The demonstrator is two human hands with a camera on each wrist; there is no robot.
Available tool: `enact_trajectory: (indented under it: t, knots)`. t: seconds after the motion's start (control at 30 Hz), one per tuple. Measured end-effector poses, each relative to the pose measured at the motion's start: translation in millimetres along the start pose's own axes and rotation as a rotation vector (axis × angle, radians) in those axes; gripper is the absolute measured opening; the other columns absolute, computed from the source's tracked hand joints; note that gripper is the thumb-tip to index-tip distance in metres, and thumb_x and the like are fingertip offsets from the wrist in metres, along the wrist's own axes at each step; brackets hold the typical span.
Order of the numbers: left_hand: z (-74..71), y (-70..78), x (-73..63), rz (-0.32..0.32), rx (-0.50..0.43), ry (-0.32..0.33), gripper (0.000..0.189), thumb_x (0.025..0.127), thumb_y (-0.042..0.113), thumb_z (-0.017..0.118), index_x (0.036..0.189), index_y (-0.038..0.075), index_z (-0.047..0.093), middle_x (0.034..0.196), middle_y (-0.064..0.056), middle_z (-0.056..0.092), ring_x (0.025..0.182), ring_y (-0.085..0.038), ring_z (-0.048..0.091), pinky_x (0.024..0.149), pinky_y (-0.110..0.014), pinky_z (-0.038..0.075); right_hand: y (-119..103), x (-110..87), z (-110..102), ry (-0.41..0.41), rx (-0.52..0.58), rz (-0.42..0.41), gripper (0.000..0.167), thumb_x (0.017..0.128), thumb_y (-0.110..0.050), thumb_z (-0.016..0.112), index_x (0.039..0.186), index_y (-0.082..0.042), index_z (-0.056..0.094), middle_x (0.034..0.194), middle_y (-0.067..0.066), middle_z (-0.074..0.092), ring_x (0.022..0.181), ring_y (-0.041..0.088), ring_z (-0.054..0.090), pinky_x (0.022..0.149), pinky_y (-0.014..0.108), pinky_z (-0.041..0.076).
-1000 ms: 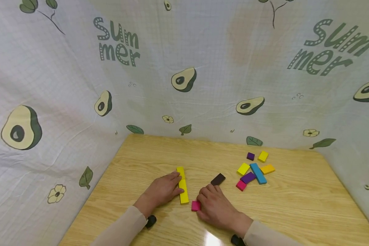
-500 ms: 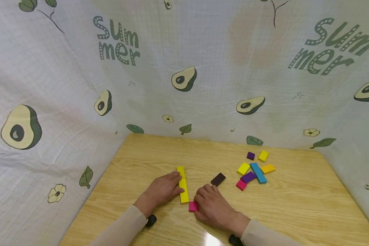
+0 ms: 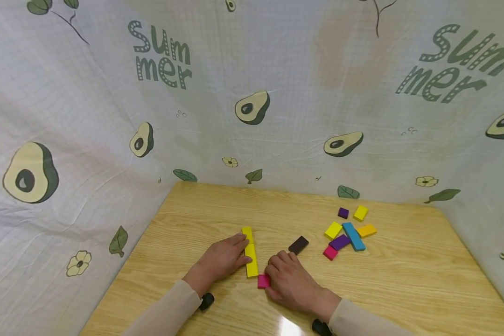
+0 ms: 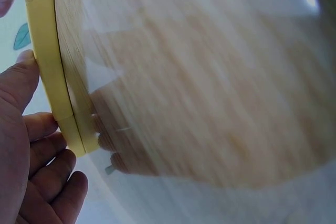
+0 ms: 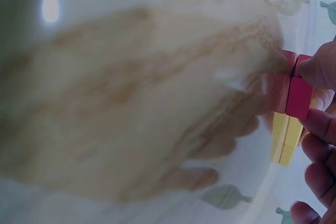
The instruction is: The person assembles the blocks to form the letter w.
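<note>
Two yellow blocks (image 3: 250, 259) lie end to end in a row on the wooden table, left of centre. My left hand (image 3: 223, 258) rests against this row from the left, its thumb and fingertips touching the blocks. With thumb and fingers my right hand (image 3: 291, 282) pinches a small pink block (image 3: 263, 281). That pink block sits at the near end of the yellow row, at its right corner in the head view. The right wrist view shows the pink block (image 5: 300, 97) between thumb and finger, with the yellow blocks (image 5: 286, 140) behind it.
A dark brown block (image 3: 298, 245) lies just beyond my right hand. Farther right is a loose group with a blue block (image 3: 353, 236), an orange block (image 3: 366, 230), a purple block (image 3: 339, 241), a red-pink block (image 3: 330, 253) and others. A printed cloth (image 3: 294, 116) surrounds the table.
My right hand has slid the pink block slightly left, up to the near end of the yellow row. The left hand has stayed in place on the yellow blocks.
</note>
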State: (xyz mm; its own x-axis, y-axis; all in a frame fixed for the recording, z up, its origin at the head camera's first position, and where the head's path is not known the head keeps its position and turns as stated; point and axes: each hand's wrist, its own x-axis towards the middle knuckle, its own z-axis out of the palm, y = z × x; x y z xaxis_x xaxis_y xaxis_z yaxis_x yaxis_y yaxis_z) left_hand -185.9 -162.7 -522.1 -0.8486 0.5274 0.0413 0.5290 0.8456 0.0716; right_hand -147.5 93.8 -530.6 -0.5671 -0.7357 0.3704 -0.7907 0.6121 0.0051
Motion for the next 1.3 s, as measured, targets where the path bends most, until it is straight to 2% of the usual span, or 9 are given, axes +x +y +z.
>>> enact_trajectory:
  t: [0.33,0.63,0.87,1.0,1.17,1.3]
  knots:
    - [-1.4,0.8,-1.0,0.004,-0.003,-0.001,0.059,0.107,0.049,0.057,0.146,0.005,0.062,0.156,-0.010,0.057,0.144,-0.025,0.055,0.112,-0.041,0.053,0.7,-0.7,1.2,0.000,0.002,0.006,0.024,0.087,-0.041,0.078,0.096,-0.020,0.068,0.102,-0.006,0.060,0.097,0.015,0.050,0.081,0.032,0.037]
    - [-1.2,1.9,-1.4,0.001,-0.010,-0.016,0.059,0.108,0.049,0.056,0.147,0.006,0.061,0.157,-0.010,0.055,0.145,-0.025,0.054,0.113,-0.042,0.053,4.2,-6.4,-1.8,0.005,0.012,0.045,0.034,0.084,-0.047,0.080,0.101,-0.019,0.069,0.104,-0.007,0.060,0.097,0.014,0.048,0.081,0.031,0.038]
    - [0.4,1.4,-1.4,-0.016,-0.005,-0.031,0.061,0.108,0.051,0.055,0.149,0.007,0.060,0.158,-0.009,0.054,0.147,-0.024,0.052,0.115,-0.042,0.051,19.4,-17.5,-9.9,-0.007,0.062,0.176,0.037,0.087,-0.046,0.081,0.107,-0.017,0.070,0.112,-0.004,0.061,0.106,0.017,0.049,0.091,0.039,0.042]
    - [0.3,1.7,-1.7,-0.020,-0.012,-0.037,0.060,0.108,0.050,0.055,0.149,0.006,0.059,0.159,-0.009,0.054,0.147,-0.024,0.052,0.115,-0.042,0.051,32.7,-26.1,-13.0,0.046,0.074,0.283,0.040,0.087,-0.040,0.083,0.112,-0.012,0.069,0.116,0.003,0.061,0.110,0.025,0.051,0.093,0.044,0.044]
    - [0.5,2.2,-1.4,-0.020,-0.016,-0.039,0.060,0.108,0.050,0.055,0.150,0.007,0.059,0.159,-0.009,0.053,0.147,-0.024,0.052,0.115,-0.042,0.051,54.1,-34.3,-14.3,0.140,-0.020,0.378,0.053,0.083,-0.039,0.088,0.116,-0.003,0.067,0.117,0.014,0.061,0.110,0.036,0.054,0.093,0.051,0.047]
    - [-0.1,2.9,-1.4,-0.018,-0.016,-0.038,0.060,0.108,0.050,0.055,0.150,0.006,0.059,0.159,-0.009,0.053,0.147,-0.024,0.052,0.115,-0.042,0.051,68.9,-36.3,-15.5,0.136,-0.110,0.395,0.058,0.083,-0.040,0.087,0.116,0.003,0.066,0.116,0.020,0.061,0.109,0.041,0.056,0.092,0.054,0.050]
